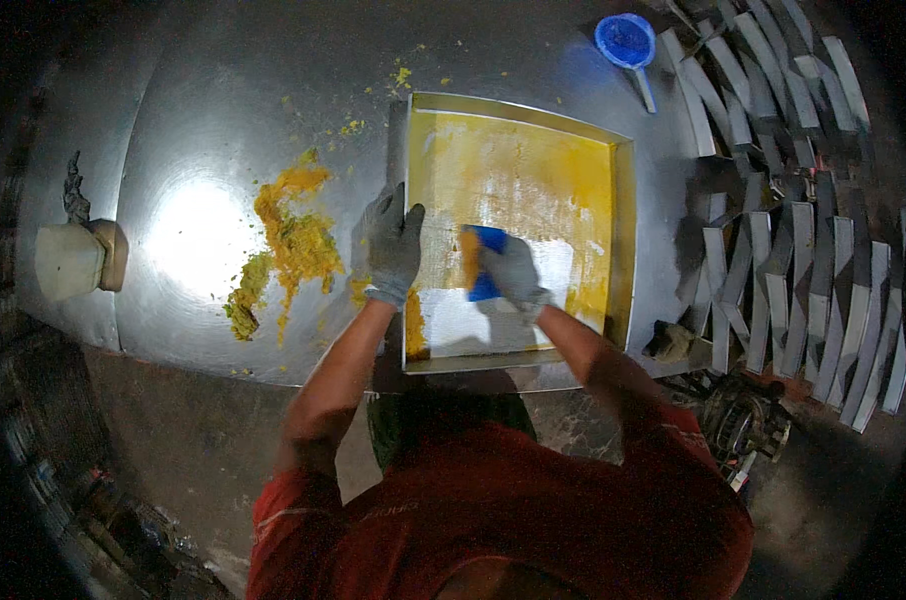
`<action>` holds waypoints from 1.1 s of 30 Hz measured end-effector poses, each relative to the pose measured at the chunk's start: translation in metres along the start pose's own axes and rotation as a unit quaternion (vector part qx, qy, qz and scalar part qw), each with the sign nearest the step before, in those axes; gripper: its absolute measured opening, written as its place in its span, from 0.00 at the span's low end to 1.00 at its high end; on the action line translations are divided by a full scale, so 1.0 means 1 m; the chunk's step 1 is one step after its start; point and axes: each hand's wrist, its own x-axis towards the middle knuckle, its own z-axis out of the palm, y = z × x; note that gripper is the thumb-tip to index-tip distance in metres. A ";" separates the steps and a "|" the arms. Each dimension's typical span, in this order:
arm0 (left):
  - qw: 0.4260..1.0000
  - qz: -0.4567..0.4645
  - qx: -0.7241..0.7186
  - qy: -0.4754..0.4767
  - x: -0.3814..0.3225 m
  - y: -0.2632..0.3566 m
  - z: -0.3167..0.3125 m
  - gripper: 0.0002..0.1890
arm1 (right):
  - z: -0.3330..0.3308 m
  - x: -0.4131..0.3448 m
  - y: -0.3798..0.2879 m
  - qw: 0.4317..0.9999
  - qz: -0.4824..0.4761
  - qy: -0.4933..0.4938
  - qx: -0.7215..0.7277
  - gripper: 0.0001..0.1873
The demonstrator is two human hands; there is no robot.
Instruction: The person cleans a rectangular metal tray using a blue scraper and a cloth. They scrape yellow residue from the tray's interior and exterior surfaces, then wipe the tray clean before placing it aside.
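A shallow rectangular metal tray [622,225] lies before me, its floor coated with yellow residue. Near the front of its floor, a patch is bare and shiny. My right hand [514,268], in a grey glove, grips a flat blue scraper [487,238] over the tray floor. Orange-yellow residue shows along the scraper's left side, slightly blurred. The gloved left hand [390,244] rests against the tray's left wall, thumb and fingers apart. Left of it, a clumped heap of yellow-orange scrapings [297,236] is spread on the metal table [198,112].
A blue round strainer [625,41] with a handle lies at the back right. Several bent metal strips [798,262] are stacked along the right. A dirty rag [669,340] sits by the tray's front right. At far left stands a pale container [68,260].
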 end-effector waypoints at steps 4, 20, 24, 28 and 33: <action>0.998 -0.050 0.017 -0.047 0.009 0.021 -0.011 0.25 | 0.080 0.002 -0.071 0.992 -0.073 0.041 0.090 0.15; 0.994 -0.050 -0.045 -0.087 0.016 0.022 -0.016 0.26 | 0.010 0.069 -0.069 0.995 -0.079 0.024 0.053 0.14; 0.992 -0.061 -0.057 -0.092 0.012 0.006 -0.021 0.26 | 0.042 0.070 -0.099 0.991 -0.103 -0.027 0.080 0.18; 0.990 -0.037 -0.035 -0.135 0.020 0.028 -0.018 0.26 | -0.075 0.137 0.073 0.971 -0.099 0.002 0.216 0.16; 0.985 -0.071 -0.068 -0.139 0.013 0.011 -0.019 0.28 | -0.163 0.119 0.069 0.987 0.005 0.134 0.085 0.12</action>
